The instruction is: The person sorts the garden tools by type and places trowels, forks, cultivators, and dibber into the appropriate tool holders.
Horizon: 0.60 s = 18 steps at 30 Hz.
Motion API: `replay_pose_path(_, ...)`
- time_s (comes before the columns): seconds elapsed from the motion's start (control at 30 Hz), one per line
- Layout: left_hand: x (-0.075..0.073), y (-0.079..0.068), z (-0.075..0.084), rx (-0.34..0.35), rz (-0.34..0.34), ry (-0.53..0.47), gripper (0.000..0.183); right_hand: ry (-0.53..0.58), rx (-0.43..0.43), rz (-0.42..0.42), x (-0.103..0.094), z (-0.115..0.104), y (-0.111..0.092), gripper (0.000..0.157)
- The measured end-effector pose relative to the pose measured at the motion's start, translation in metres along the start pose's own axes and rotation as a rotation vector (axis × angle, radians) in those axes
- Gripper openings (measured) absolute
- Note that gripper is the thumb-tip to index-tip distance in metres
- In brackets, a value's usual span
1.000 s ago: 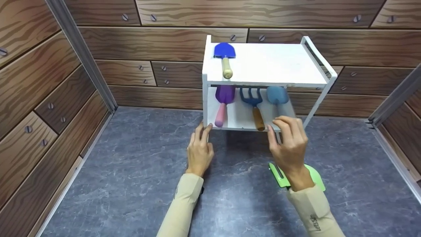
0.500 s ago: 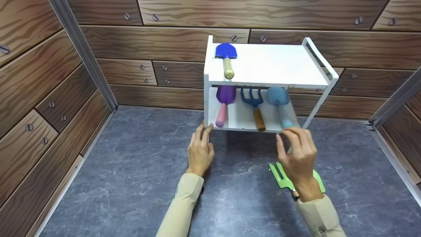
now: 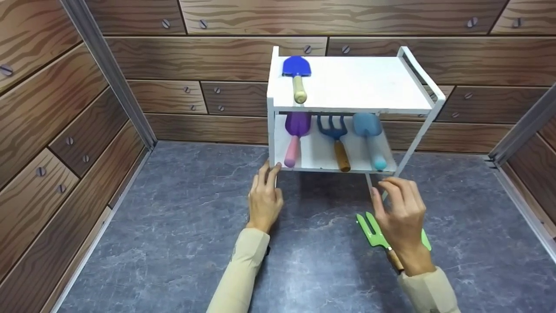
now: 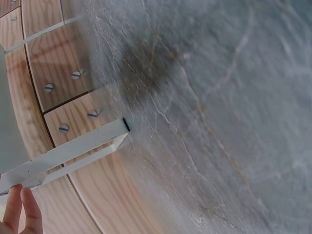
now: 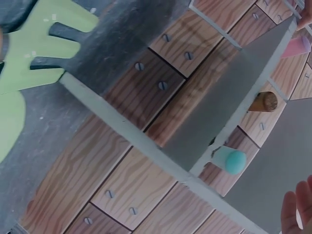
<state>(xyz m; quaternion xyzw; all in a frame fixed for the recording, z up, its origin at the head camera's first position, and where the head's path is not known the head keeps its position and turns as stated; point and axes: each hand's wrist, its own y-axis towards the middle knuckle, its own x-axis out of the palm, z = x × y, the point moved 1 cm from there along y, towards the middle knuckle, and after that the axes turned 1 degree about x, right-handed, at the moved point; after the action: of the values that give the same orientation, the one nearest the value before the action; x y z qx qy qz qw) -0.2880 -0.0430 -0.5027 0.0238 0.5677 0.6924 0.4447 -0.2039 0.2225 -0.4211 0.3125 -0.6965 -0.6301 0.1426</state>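
A white two-tier rack (image 3: 360,82) stands on the floor. My left hand (image 3: 265,198) rests its fairly straight fingers against the rack's lower left front corner, also seen in the left wrist view. My right hand (image 3: 399,217) holds nothing, its fingers loosely bent below the lower shelf's right front corner. Nearest above it lies a light blue hand shovel (image 3: 367,126), whose turquoise handle end (image 5: 235,162) juts past the shelf edge. Left of that shovel are a dark blue hand fork (image 3: 332,132) with a brown handle and a purple trowel (image 3: 298,124) with a pink handle.
On the rack's top, at left, lies a blue shovel (image 3: 296,66) with a pale wooden handle. A green hand fork (image 3: 374,234) and a green rounded tool (image 3: 426,240), partly hidden by my right hand, lie on the grey floor (image 3: 182,217). Wood-patterned walls (image 3: 217,56) enclose the space.
My right hand has drawn back down and right, away from the light blue shovel, whose handle now shows fully on the lower shelf. My left hand has stayed at the corner.
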Motion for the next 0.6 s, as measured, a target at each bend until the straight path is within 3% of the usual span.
replay_pose_path(0.6,0.000,0.000,0.000,-0.011,-0.008,0.006,0.063,-0.043,0.018,-0.115,-0.020,0.016,-0.022,0.013)
